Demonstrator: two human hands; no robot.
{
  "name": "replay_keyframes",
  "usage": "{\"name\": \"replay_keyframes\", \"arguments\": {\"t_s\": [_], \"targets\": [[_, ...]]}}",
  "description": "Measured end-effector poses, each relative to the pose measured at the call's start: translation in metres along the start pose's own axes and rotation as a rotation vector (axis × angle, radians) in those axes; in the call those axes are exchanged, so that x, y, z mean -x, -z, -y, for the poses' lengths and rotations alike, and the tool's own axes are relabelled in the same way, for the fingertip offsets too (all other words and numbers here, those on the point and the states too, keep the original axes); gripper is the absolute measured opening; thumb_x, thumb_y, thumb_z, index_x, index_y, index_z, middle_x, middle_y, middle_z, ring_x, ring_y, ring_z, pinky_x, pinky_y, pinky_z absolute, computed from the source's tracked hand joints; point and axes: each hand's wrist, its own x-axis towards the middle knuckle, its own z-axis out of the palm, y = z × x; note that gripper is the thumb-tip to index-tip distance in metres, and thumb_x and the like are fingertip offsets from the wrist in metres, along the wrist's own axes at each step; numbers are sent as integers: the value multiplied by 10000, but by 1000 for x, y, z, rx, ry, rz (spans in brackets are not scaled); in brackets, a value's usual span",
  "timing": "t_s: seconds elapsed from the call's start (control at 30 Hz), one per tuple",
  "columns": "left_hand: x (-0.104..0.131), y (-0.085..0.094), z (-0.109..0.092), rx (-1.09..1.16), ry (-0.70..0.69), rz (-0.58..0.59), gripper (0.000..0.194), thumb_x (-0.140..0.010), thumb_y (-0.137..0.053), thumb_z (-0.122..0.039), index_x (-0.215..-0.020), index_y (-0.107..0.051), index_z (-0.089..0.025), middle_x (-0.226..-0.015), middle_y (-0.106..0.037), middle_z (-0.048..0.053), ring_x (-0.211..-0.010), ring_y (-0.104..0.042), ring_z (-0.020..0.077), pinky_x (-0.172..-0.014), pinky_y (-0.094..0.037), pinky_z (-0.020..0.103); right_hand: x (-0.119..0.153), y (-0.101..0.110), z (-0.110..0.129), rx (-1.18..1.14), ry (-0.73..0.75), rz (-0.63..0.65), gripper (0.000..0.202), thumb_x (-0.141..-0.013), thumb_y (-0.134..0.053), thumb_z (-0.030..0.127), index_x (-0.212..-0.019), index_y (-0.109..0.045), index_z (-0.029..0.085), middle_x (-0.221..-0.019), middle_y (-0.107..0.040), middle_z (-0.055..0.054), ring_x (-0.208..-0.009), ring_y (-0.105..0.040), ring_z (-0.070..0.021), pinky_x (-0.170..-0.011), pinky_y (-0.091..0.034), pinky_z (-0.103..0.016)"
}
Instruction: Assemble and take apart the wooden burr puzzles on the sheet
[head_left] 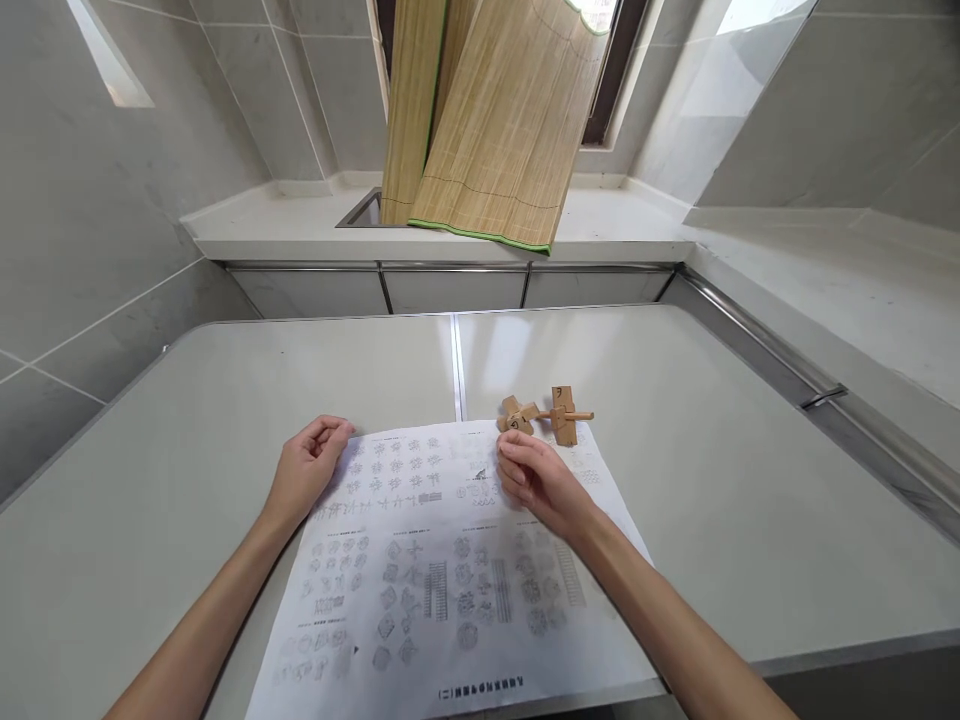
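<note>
A large printed sheet [442,600] with rows of small diagrams lies on the pale table, its title upside down at the near edge. My left hand [311,460] rests at the sheet's upper left corner, fingers curled. Over the upper right part of the paper is my right hand [536,480], its fingers also curled; what they hold, if anything, is hidden. Just beyond that hand sits a small wooden interlocking piece [517,414]. Beside it, to the right, a cross-shaped wooden piece [563,416] with dark marks lies at the paper's top edge.
The table [720,480] has a seam down its middle. Behind it, a bamboo mat [510,130] hangs over a white counter [615,215] and partly covers a sink [364,210]. A metal rail [765,335] runs along the right side. Grey tiled walls stand around.
</note>
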Motion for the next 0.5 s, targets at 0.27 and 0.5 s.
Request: {"name": "replay_keyframes", "arguments": {"t_s": [0.27, 0.5], "targets": [[-7, 1, 1, -42, 25, 20, 313, -920, -619, -534, -832, -625, -234, -614, -379, -46, -568, -354, 139, -514, -300, 239, -4, 5, -1, 33, -28, 32, 258, -933, -741, 397, -853, -586, 207, -579, -454, 83, -446, -356, -68, -444, -245, -222], [-5, 0, 0, 11, -13, 45, 321, -928, -596, -495, -766, -553, -221, -650, -414, -41, -561, -358, 128, -512, -310, 241, -1, 5, 4, -12, 21, 1, 285, -942, -720, 436, -834, -605, 199, -550, -360, 103, -436, -238, -58, -430, -219, -212]]}}
